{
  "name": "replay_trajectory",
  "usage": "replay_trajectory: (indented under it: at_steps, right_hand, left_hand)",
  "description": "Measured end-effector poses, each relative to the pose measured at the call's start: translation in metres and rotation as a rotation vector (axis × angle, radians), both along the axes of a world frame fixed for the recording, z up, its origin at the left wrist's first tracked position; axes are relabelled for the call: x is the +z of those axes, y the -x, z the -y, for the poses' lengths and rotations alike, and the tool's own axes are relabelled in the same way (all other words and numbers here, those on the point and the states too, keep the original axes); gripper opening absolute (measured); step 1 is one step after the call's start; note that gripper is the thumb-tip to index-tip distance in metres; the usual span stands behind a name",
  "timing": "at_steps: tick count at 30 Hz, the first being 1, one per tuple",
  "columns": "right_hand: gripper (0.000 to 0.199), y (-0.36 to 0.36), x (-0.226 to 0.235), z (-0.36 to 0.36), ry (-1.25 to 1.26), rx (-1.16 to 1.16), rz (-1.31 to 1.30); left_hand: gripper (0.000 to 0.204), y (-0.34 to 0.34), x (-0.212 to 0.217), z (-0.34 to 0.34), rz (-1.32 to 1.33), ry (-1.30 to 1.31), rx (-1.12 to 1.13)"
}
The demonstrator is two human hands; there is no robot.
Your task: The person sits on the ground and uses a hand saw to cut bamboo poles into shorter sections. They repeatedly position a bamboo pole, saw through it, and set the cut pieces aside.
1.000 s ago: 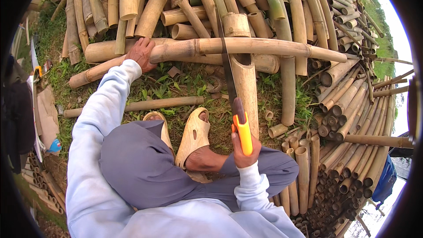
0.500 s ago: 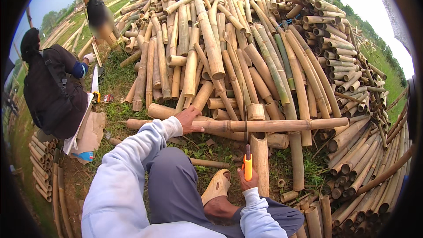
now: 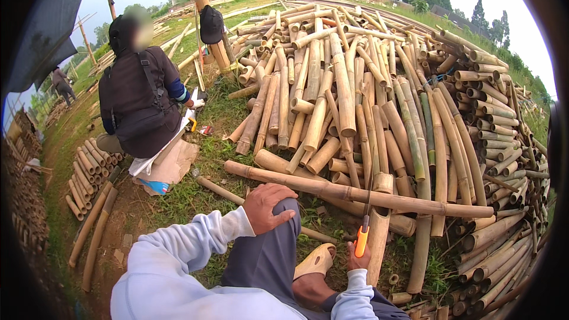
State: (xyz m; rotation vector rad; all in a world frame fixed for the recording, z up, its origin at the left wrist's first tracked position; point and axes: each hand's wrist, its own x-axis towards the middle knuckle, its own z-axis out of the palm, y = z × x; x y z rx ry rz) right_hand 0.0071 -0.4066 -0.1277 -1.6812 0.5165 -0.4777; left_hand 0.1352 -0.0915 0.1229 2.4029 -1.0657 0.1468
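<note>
Currently: saw across pole, left hand off it

Bamboo pole (image 3: 344, 191) lies crosswise ahead of the person, over a thick bamboo support (image 3: 378, 246) running toward the near side. Saw (image 3: 362, 238) crosses it right of mid-length; can't tell if the teeth bite. Right hand (image 3: 358, 258) is wrapped round the orange handle. Left hand (image 3: 269, 207) holds nothing, fingers draped over the left knee (image 3: 268, 249), near the pole but apart from it.

Handling, my read: pole is stiff, probably hollow, fairly light for its length. Round and smooth, so likely to roll or slide on the support. Best hold: palm down on the long left part, well clear of the blade. Blade looks thin, likely flexes; grip by handle only.

Beyond: big bamboo pile (image 3: 341, 92) on the far side; co-worker (image 3: 142, 92) in dark clothes, far left.
</note>
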Motion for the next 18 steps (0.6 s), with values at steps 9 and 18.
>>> replay_trajectory:
  at_steps: [9,18]
  right_hand:
    - [0.027,-0.004,-0.016,0.003,-0.039,0.028,-0.004]
    - [0.027,-0.002,-0.019,0.005,-0.054,0.032,0.006]
  left_hand:
    - [0.074,0.111,-0.072,-0.069,0.155,0.026,0.039]
    - [0.049,0.124,-0.097,-0.085,0.292,0.072,-0.068]
